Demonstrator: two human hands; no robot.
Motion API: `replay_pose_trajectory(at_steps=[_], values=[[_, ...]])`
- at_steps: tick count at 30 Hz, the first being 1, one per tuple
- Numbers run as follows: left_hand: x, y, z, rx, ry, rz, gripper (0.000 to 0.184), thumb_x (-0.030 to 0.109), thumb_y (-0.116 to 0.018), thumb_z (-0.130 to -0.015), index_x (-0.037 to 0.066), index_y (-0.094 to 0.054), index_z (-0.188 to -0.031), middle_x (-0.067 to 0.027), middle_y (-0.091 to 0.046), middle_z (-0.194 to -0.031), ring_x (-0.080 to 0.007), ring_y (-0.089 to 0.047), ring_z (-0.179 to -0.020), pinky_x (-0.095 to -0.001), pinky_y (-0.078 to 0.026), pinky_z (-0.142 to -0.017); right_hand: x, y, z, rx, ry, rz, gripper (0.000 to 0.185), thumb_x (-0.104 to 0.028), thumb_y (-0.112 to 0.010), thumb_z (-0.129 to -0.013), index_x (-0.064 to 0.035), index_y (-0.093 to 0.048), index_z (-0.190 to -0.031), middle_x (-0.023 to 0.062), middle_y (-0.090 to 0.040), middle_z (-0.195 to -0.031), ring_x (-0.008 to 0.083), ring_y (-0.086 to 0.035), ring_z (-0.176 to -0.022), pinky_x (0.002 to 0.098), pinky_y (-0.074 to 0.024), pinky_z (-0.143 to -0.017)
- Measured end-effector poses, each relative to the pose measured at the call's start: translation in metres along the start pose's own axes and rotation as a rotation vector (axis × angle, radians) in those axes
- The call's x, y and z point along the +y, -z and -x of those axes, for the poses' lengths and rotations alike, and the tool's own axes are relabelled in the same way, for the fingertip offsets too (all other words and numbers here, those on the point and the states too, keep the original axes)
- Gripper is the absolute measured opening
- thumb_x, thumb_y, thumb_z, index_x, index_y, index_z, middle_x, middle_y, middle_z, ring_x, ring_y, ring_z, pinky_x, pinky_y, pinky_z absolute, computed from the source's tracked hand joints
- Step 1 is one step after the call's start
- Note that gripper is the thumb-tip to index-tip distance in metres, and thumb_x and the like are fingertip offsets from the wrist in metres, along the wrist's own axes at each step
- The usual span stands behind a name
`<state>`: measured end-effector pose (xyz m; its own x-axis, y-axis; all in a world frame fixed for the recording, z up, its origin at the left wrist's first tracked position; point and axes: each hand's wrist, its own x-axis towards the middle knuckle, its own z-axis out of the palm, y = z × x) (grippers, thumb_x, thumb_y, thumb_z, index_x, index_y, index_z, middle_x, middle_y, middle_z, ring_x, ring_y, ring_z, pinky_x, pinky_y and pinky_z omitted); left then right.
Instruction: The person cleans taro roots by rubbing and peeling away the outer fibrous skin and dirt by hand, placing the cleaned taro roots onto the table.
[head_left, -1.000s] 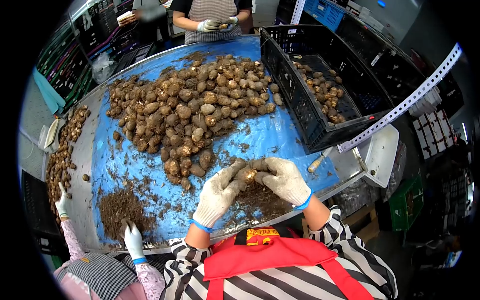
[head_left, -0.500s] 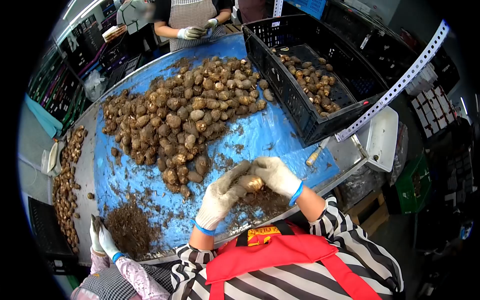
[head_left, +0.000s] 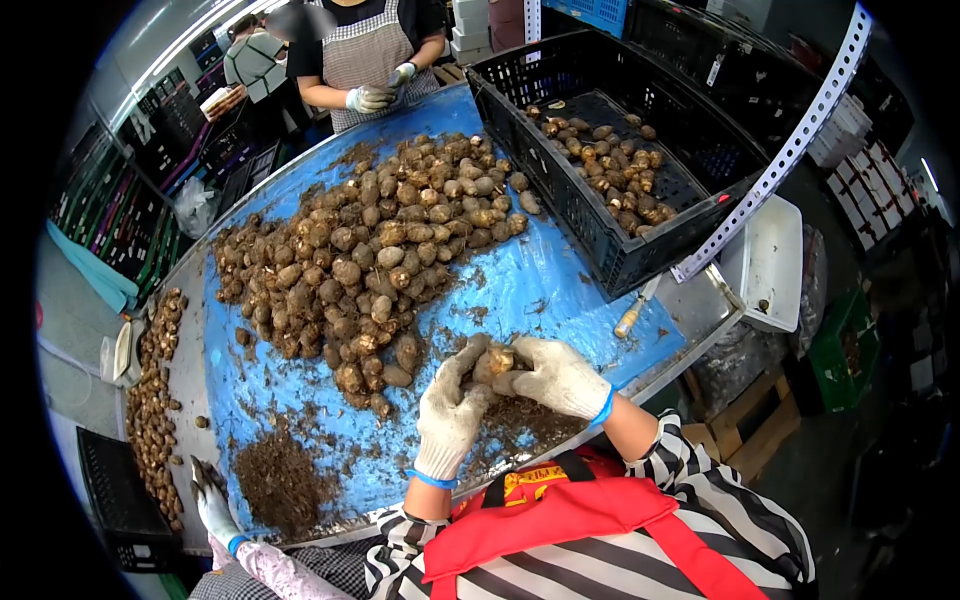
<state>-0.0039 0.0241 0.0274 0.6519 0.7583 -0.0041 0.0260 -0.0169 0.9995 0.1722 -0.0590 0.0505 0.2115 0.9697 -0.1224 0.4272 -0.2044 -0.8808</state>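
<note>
Both my hands wear pale knitted gloves with blue cuffs and meet over the near edge of the blue sheet (head_left: 540, 260). Between them is a brown root (head_left: 496, 362) with a pale, bared patch. My left hand (head_left: 450, 405) has its fingers wrapped round the root's left side. On the other side, my right hand (head_left: 562, 378) pinches it with thumb and fingers. Loose brown soil (head_left: 530, 420) lies beneath my hands. A large heap of soil-covered roots (head_left: 350, 260) spreads over the sheet beyond them.
A black crate (head_left: 600, 240) holding some roots stands at the back right. Near it lie a wooden-handled tool (head_left: 628, 318) and a white tub (head_left: 765, 270). A co-worker's gloved hand (head_left: 215, 510) is at the lower left. Another person (head_left: 370, 60) stands across the table.
My hands have turned the root between them and kept hold of it. The co-worker's hand at the left has moved. The camera view has shifted slightly.
</note>
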Motion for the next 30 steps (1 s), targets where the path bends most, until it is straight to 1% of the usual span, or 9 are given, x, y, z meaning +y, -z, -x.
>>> replay_pose_trajectory(at_steps=[4, 7, 8, 12, 17, 21, 24, 26, 30], values=[[0.005, 0.001, 0.005, -0.015, 0.053, 0.243, 0.061, 0.009, -0.063, -0.089, -0.006, -0.044, -0.145, -0.0168, -0.056, -0.140, -0.0244, -0.055, -0.128, -0.0352, -0.044, -0.109, -0.003, -0.008, 0.001, 0.059, 0.140, -0.037, 0.021, -0.021, -0.068, -0.088, -0.0009, -0.063, -0.086, 0.0183, -0.061, -0.079, 0.0393, -0.061, -0.074, 0.0437, -0.0489, -0.066], [-0.010, 0.002, 0.005, -0.010, 0.035, 0.546, 0.084, 0.036, -0.080, -0.086, -0.005, -0.039, -0.147, -0.0154, -0.058, -0.136, -0.0255, -0.057, -0.124, -0.0363, -0.047, -0.105, 0.000, -0.005, -0.001, -0.027, 0.379, 0.125, 0.016, -0.020, -0.066, -0.087, -0.0036, -0.065, -0.086, 0.0170, -0.063, -0.083, 0.0387, -0.064, -0.081, 0.0463, -0.0506, -0.072], [-0.013, 0.004, 0.005, -0.013, 0.041, 0.605, 0.084, 0.035, -0.080, -0.086, -0.005, -0.039, -0.147, -0.0155, -0.058, -0.134, -0.0258, -0.058, -0.123, -0.0370, -0.048, -0.105, 0.004, -0.004, -0.001, -0.059, 0.483, 0.188, 0.016, -0.020, -0.065, -0.087, -0.0041, -0.065, -0.085, 0.0170, -0.064, -0.085, 0.0384, -0.064, -0.083, 0.0468, -0.0511, -0.074], [-0.022, 0.011, 0.004, -0.041, 0.095, 0.836, 0.087, 0.031, -0.085, -0.081, -0.004, -0.039, -0.146, -0.0169, -0.061, -0.127, -0.0262, -0.061, -0.119, -0.0387, -0.054, -0.098, 0.012, 0.005, -0.001, 0.017, 0.184, 0.293, 0.018, -0.020, -0.060, -0.089, -0.0068, -0.071, -0.095, 0.0168, -0.070, -0.098, 0.0366, -0.067, -0.095, 0.0453, -0.0536, -0.083], [-0.012, 0.008, 0.000, -0.074, 0.100, 0.818, 0.084, 0.018, -0.081, -0.082, -0.005, -0.035, -0.148, -0.0179, -0.059, -0.130, -0.0283, -0.061, -0.120, -0.0379, -0.056, -0.097, -0.012, 0.008, 0.006, 0.150, 0.131, -0.163, 0.039, -0.015, -0.071, -0.086, 0.0006, -0.068, -0.122, 0.0199, -0.070, -0.100, 0.0292, -0.069, -0.093, 0.0346, -0.0533, -0.086], [-0.007, -0.006, 0.001, -0.001, 0.044, 0.561, 0.081, 0.017, -0.078, -0.083, -0.007, -0.037, -0.149, -0.0159, -0.057, -0.135, -0.0251, -0.061, -0.119, -0.0354, -0.053, -0.099, -0.011, -0.009, 0.005, 0.300, 0.236, -0.286, 0.020, -0.014, -0.076, -0.081, -0.0017, -0.073, -0.098, 0.0175, -0.069, -0.090, 0.0319, -0.069, -0.085, 0.0387, -0.0539, -0.076], [0.001, -0.006, 0.005, 0.015, 0.044, 0.327, 0.075, 0.016, -0.072, -0.086, -0.009, -0.040, -0.148, -0.0155, -0.057, -0.135, -0.0195, -0.059, -0.118, -0.0304, -0.049, -0.100, -0.008, -0.012, 0.010, 0.359, 0.254, -0.013, 0.020, -0.006, -0.075, -0.082, 0.0023, -0.069, -0.098, 0.0156, -0.070, -0.091, 0.0240, -0.069, -0.082, 0.0345, -0.0532, -0.071], [0.006, -0.006, 0.007, 0.004, 0.084, 0.278, 0.073, 0.016, -0.072, -0.087, -0.009, -0.040, -0.147, -0.0153, -0.058, -0.134, -0.0200, -0.059, -0.118, -0.0307, -0.049, -0.100, -0.010, -0.016, 0.009, 0.431, 0.279, 0.054, 0.014, -0.007, -0.073, -0.083, 0.0009, -0.069, -0.093, 0.0174, -0.067, -0.086, 0.0304, -0.067, -0.079, 0.0381, -0.0522, -0.069], [-0.005, -0.009, 0.008, -0.051, 0.086, 0.440, 0.073, 0.016, -0.071, -0.087, -0.010, -0.040, -0.148, -0.0156, -0.058, -0.135, -0.0208, -0.058, -0.120, -0.0323, -0.047, -0.103, 0.006, -0.014, -0.005, 0.462, 0.312, 0.220, 0.011, -0.007, -0.069, -0.086, 0.0012, -0.068, -0.094, 0.0163, -0.068, -0.088, 0.0273, -0.067, -0.080, 0.0365, -0.0531, -0.073]])
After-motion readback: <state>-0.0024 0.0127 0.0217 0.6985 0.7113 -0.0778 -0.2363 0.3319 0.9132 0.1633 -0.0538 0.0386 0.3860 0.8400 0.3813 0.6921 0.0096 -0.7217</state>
